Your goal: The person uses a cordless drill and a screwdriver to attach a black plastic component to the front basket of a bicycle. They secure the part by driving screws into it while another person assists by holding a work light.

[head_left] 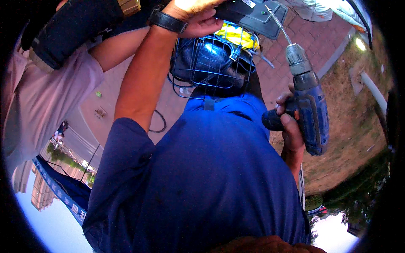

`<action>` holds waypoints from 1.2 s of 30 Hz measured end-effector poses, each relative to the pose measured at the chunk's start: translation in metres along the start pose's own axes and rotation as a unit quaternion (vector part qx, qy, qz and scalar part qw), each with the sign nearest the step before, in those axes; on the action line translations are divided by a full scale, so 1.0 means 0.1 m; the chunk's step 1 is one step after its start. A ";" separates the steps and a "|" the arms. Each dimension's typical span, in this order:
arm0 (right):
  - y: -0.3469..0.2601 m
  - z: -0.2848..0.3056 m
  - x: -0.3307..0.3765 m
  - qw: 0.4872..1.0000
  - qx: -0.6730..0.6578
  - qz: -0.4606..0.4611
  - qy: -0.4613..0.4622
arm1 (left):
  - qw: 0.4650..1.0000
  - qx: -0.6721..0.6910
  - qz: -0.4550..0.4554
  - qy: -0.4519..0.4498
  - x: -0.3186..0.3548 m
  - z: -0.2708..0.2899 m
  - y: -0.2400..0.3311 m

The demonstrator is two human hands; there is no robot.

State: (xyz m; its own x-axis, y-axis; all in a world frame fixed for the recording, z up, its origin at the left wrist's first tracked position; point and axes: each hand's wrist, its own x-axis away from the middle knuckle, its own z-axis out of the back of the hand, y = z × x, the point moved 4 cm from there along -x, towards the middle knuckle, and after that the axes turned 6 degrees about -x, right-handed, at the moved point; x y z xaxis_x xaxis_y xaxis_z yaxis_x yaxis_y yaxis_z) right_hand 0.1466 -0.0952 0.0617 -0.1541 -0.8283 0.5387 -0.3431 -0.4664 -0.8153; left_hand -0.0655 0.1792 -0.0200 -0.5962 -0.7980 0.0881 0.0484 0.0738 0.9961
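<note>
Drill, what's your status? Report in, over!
Right hand gripping blue drill, bit tip at dark panel. Left hand, with wristwatch, up on that panel. Wire cage and another person's arm close by.

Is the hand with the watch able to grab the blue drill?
Probably not right now. That co-worker's hand rests on the dark box, the wire cage sits between, and the other hand already grips the drill.

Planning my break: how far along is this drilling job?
Nothing finished shows. In hand: the left hand grips the grey panel by the wire cage, while the right hand holds the blue drill with its bit tip on that panel. Left: this fastening, at least.
</note>
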 end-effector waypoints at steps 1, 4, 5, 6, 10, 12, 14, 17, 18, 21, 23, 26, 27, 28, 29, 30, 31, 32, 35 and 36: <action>-0.01 0.00 0.01 1.000 0.007 -0.004 0.004 | 1.000 0.025 0.003 0.008 0.03 -0.01 0.00; -0.02 0.00 0.05 1.000 0.012 -0.012 0.013 | 0.997 0.070 -0.004 0.030 0.07 -0.08 -0.01; -0.01 0.00 0.06 1.000 0.010 -0.013 0.016 | 0.998 0.053 0.027 0.036 0.07 -0.06 -0.03; 0.00 0.00 0.05 1.000 0.007 -0.011 0.014 | 0.997 0.036 0.058 0.041 0.08 -0.05 -0.04; 0.00 -0.01 0.05 1.000 0.004 -0.007 0.010 | 0.997 -0.033 -0.021 0.072 0.05 -0.07 -0.01; -0.01 -0.02 0.05 1.000 0.009 -0.012 0.013 | 0.995 -0.037 -0.039 0.080 0.05 -0.07 -0.02; -0.01 -0.03 0.08 0.999 0.012 -0.023 0.024 | 0.998 0.001 0.007 0.069 0.07 -0.11 0.10; 0.01 0.02 0.08 0.999 0.034 -0.021 0.013 | 0.997 -0.038 -0.016 0.069 0.04 -0.14 0.16; 0.01 0.02 0.08 0.999 0.039 -0.023 0.013 | 0.996 -0.040 -0.008 0.079 0.04 -0.16 0.18; -0.03 -0.04 0.07 0.999 0.027 -0.023 0.026 | 0.996 -0.040 0.015 0.073 0.00 -0.18 0.12; -0.07 -0.09 0.05 1.000 0.001 -0.001 0.020 | 0.995 -0.051 -0.007 0.084 -0.01 -0.20 0.09; 0.01 0.02 0.07 0.999 0.023 -0.030 0.004 | 0.995 -0.029 -0.018 0.089 -0.02 -0.20 0.03; 0.02 0.04 0.07 0.999 0.030 -0.037 0.000 | 0.996 -0.014 -0.018 0.090 -0.01 -0.20 0.02; 0.03 0.05 0.07 0.999 0.036 -0.041 0.004 | 0.996 0.013 0.000 0.091 -0.01 -0.22 0.02; 0.03 0.05 0.07 0.998 0.040 -0.047 0.006 | 0.995 0.040 0.017 0.093 -0.01 -0.24 0.05; 0.03 0.06 0.07 0.998 0.043 -0.052 0.008 | 0.993 0.067 0.035 0.094 -0.01 -0.26 0.05; 0.03 0.06 0.06 0.997 0.044 -0.060 0.005 | 0.994 0.056 0.013 0.096 -0.01 -0.24 0.03; 0.02 0.05 0.05 0.998 0.046 -0.048 0.004 | 0.994 0.046 -0.009 0.097 -0.02 -0.22 -0.01; -0.04 -0.03 -0.01 0.999 0.052 0.004 0.006 | 0.995 0.015 -0.018 0.100 0.00 -0.23 0.05; -0.05 -0.04 -0.01 0.999 0.050 0.013 0.005 | 0.995 0.005 -0.012 0.101 0.01 -0.24 0.08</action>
State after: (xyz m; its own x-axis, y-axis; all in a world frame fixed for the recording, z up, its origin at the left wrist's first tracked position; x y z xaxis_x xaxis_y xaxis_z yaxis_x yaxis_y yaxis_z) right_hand 0.1444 -0.0905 0.0660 -0.1716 -0.8379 0.5182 -0.2444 -0.4733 -0.8463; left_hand -0.0467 0.1652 -0.0121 -0.4234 -0.9036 0.0647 0.0275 0.0586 0.9979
